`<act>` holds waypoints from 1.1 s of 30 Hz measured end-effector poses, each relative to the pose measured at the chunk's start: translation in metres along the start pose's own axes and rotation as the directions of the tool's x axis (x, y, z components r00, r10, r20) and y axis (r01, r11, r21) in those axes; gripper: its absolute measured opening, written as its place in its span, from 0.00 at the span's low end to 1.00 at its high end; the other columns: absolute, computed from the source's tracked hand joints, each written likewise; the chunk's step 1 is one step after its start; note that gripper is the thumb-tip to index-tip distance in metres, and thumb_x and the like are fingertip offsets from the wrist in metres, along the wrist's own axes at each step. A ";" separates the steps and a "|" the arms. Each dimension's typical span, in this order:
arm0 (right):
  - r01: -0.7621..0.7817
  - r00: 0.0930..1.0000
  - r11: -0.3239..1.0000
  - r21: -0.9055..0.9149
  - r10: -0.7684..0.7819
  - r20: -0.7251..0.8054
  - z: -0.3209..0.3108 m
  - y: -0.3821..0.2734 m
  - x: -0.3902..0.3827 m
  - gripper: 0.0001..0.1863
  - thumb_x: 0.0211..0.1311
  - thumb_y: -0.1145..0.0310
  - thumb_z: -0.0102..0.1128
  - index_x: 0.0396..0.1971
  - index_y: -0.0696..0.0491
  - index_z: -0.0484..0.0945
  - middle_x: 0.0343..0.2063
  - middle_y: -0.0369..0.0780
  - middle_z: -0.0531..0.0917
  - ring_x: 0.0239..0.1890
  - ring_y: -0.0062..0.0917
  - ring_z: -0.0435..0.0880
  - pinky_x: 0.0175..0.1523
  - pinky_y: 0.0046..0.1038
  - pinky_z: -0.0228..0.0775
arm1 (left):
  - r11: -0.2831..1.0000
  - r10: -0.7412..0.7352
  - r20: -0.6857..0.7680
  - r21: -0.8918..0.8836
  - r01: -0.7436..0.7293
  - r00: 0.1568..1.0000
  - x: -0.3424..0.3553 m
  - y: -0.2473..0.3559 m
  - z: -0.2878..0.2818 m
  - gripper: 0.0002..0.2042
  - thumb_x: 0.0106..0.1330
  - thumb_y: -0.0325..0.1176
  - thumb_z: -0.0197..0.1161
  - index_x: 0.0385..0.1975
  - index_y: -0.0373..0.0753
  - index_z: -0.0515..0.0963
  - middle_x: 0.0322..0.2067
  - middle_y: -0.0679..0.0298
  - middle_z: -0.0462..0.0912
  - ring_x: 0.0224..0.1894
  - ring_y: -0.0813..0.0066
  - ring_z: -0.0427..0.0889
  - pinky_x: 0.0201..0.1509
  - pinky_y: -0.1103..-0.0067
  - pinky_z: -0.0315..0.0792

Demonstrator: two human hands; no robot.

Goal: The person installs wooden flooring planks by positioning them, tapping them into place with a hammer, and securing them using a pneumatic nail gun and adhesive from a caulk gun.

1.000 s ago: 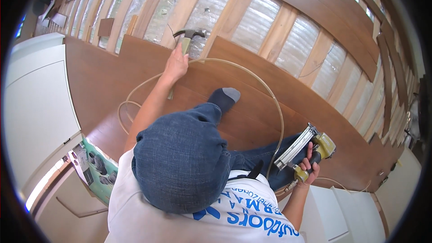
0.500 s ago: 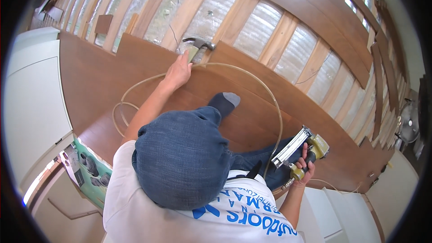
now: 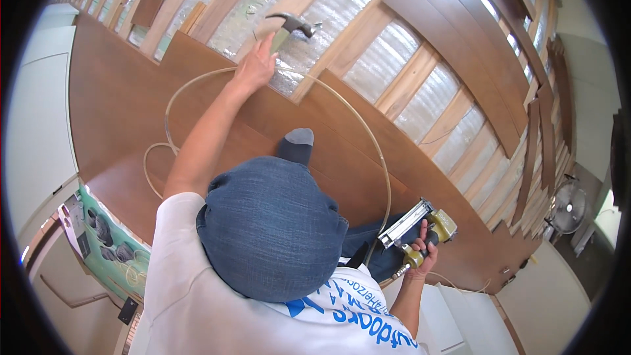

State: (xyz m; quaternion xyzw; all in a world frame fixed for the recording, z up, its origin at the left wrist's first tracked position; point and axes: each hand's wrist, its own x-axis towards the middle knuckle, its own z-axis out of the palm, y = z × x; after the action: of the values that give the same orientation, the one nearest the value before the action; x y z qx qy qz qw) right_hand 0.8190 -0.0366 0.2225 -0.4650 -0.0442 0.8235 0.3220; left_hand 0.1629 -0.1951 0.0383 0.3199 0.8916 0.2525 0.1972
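Note:
My left hand (image 3: 255, 66) grips a hammer (image 3: 292, 24) with a dark head and pale handle, held over exposed wooden battens (image 3: 415, 75) and silvery sheeting (image 3: 368, 59), near the edge of the brown floorboards (image 3: 118, 92). At lower right, my right hand (image 3: 427, 253) is closed round the handle of an olive-gold and silver pneumatic nail gun (image 3: 442, 225). A translucent hose (image 3: 378, 151) loops across the boards. My bent denim knee (image 3: 273, 223) and dark-socked foot (image 3: 296, 148) are in the middle, the knee hiding part of the floor.
Brown planks (image 3: 460, 33) lie across the battens at upper right, with narrower strips (image 3: 531, 151) beside them. A metal fan (image 3: 568, 207) stands at the right. White panels (image 3: 43, 112) border the left, with a green mat (image 3: 108, 230) holding dark objects below them.
My left hand has moved up, away from me, with the hammer. My foot appears further left and more upright as the view shifts. My right hand still holds the nail gun.

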 end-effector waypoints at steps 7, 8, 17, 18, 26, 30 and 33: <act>0.075 0.997 0.820 -0.567 -0.059 0.048 0.144 0.027 0.038 0.42 0.58 0.70 0.65 0.73 0.61 0.60 0.71 0.46 0.73 0.28 0.22 0.77 0.34 0.29 0.81 | 0.994 0.055 0.004 0.089 -0.055 0.998 0.142 -0.003 -0.014 0.27 0.78 0.39 0.56 0.75 0.44 0.62 0.62 0.44 0.75 0.61 0.41 0.78 0.67 0.57 0.73; 0.048 0.999 0.758 -0.650 -0.043 0.024 0.175 0.032 0.045 0.43 0.54 0.69 0.69 0.71 0.64 0.63 0.69 0.47 0.74 0.26 0.23 0.78 0.32 0.30 0.81 | 0.990 0.070 -0.018 0.128 -0.067 0.997 0.150 -0.003 -0.009 0.27 0.77 0.37 0.57 0.74 0.44 0.64 0.61 0.48 0.75 0.61 0.45 0.78 0.66 0.58 0.73; -0.129 0.954 0.554 -0.822 0.296 0.049 0.350 0.110 0.147 0.39 0.58 0.74 0.70 0.69 0.63 0.63 0.70 0.49 0.70 0.39 0.30 0.89 0.44 0.36 0.86 | 0.595 0.803 -0.032 -0.022 -0.803 0.596 0.021 0.069 0.094 0.13 0.64 0.33 0.59 0.48 0.50 0.81 0.51 0.68 0.77 0.57 0.71 0.75 0.58 0.70 0.67; -0.152 0.942 0.573 -0.805 0.331 0.058 0.354 0.119 0.159 0.38 0.59 0.76 0.69 0.70 0.62 0.63 0.71 0.49 0.68 0.38 0.30 0.88 0.43 0.36 0.86 | 0.543 0.839 0.106 -0.110 -0.832 0.534 0.000 0.068 0.100 0.13 0.61 0.36 0.60 0.45 0.49 0.80 0.49 0.69 0.76 0.56 0.72 0.75 0.57 0.73 0.68; -0.337 0.919 0.546 -0.767 0.369 -0.142 0.377 0.183 0.229 0.31 0.62 0.76 0.60 0.66 0.60 0.66 0.30 0.46 0.82 0.28 0.29 0.83 0.39 0.36 0.82 | 0.568 0.818 0.368 -0.390 -0.725 0.443 -0.027 0.059 0.109 0.25 0.69 0.41 0.59 0.64 0.38 0.74 0.69 0.63 0.71 0.78 0.65 0.61 0.82 0.68 0.54; -0.359 0.913 0.548 -0.756 0.373 -0.163 0.380 0.199 0.245 0.30 0.63 0.76 0.60 0.66 0.60 0.66 0.26 0.44 0.81 0.28 0.29 0.83 0.39 0.36 0.82 | 0.609 0.792 0.311 -0.449 -0.653 0.525 -0.034 0.053 0.114 0.29 0.66 0.47 0.63 0.64 0.38 0.74 0.70 0.62 0.70 0.78 0.66 0.60 0.83 0.67 0.52; -0.376 0.914 0.541 -0.752 0.353 -0.202 0.387 0.202 0.250 0.29 0.64 0.76 0.60 0.65 0.60 0.67 0.26 0.43 0.81 0.27 0.29 0.83 0.39 0.35 0.82 | 0.626 0.766 0.245 -0.496 -0.602 0.595 -0.037 0.058 0.120 0.29 0.64 0.49 0.64 0.62 0.39 0.75 0.70 0.62 0.71 0.78 0.66 0.62 0.83 0.67 0.52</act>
State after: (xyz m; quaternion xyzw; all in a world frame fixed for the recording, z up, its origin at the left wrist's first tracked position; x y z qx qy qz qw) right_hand 0.3227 0.0343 0.1811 -0.5672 -0.2936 0.7644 -0.0884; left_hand 0.2780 -0.1422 -0.0169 0.6484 0.5634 0.3907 0.3309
